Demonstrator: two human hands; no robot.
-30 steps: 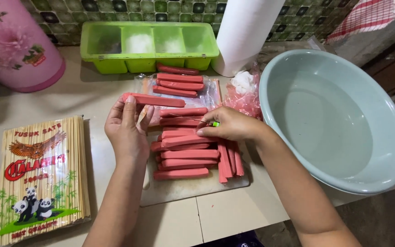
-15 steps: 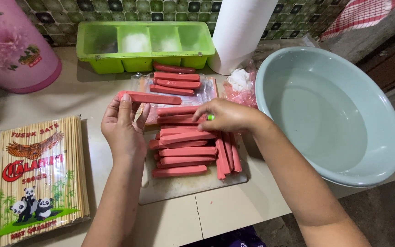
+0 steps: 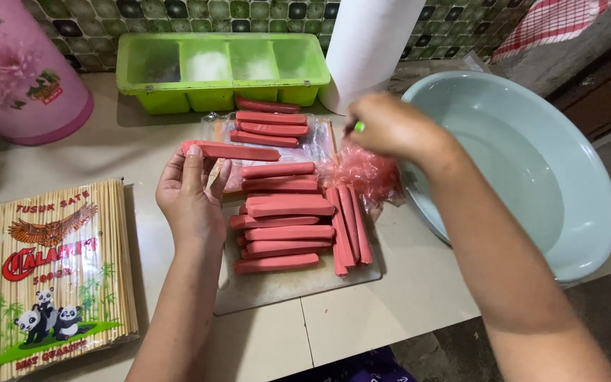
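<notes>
Item: sausage unwrapping on the cutting board (image 3: 277, 290), our landmark on the table (image 3: 390, 304). Nearest, left of the board: packet of bamboo skewers (image 3: 61, 272). On the board: stacked peeled sausages (image 3: 284, 230). At its left edge, our left hand (image 3: 191, 198) pinches one sausage (image 3: 231, 150) level by its end. At its right far corner, our right hand (image 3: 390, 127), closed on a small green tool, over crumpled pink casings (image 3: 365, 173). We judge a firm hold and shallow slit best. Beyond: green tray (image 3: 220, 71), basin (image 3: 525, 163).
</notes>
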